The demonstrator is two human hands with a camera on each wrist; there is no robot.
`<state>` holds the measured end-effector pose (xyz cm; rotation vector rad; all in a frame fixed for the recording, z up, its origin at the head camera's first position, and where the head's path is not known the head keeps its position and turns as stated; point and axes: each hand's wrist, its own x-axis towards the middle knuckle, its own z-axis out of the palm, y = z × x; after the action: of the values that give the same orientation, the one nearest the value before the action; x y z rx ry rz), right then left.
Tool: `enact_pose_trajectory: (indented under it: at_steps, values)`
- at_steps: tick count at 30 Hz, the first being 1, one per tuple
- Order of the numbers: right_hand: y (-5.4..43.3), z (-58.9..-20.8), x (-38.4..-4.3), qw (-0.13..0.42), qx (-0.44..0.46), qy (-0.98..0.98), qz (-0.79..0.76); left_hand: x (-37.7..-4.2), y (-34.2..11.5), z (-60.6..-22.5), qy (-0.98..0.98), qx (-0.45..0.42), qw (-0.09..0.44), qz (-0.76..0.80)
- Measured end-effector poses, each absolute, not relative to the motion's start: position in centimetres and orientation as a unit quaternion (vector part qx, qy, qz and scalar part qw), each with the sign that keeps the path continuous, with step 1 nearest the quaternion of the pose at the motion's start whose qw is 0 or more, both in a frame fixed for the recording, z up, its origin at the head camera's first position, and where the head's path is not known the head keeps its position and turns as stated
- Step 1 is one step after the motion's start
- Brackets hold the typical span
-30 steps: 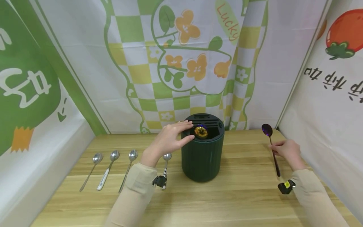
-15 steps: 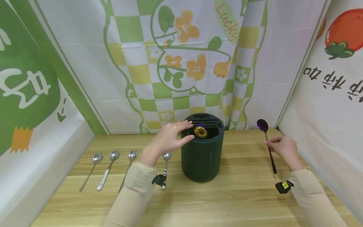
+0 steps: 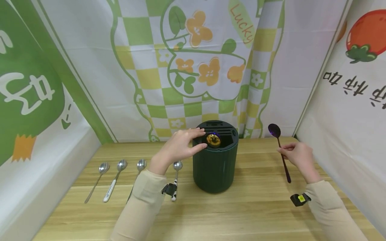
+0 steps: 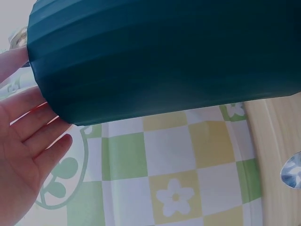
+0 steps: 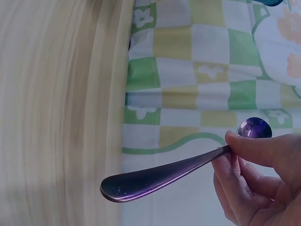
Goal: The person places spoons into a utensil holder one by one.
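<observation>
Purple spoon (image 5: 186,168) appears raised off the surface (image 3: 250,214), right of the holder (image 3: 214,170), bowl end away from me; my right hand (image 3: 299,157) pinches its handle. My left hand (image 3: 178,145), fingers extended, touches the holder's rim. Judgement: firm pinch limits swivel; light, steady left contact should keep the holder from tipping.

Your head view looks down-forward over the table (image 3: 247,211); your close, sideways-turned wrist views share the checkered curtain (image 4: 171,155).

Probably a booth: printed curtains (image 3: 193,80) hang around a wooden table (image 3: 247,211).
</observation>
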<state>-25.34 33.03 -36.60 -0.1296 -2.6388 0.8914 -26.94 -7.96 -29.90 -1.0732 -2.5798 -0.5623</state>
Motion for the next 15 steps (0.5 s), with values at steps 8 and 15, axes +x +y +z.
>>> enact_pose_trajectory:
  at_steps: [8, 15]
  values:
    - [32.3, -36.0, -25.0, 0.183, -0.039, -0.929, 0.320, -26.9, -7.9, -29.5, -0.900, -0.369, 0.136, -0.189]
    - [31.5, -35.4, -24.7, 0.201, -0.019, -0.929, 0.309, -27.0, -7.9, -29.1, -0.901, -0.372, 0.125, -0.188]
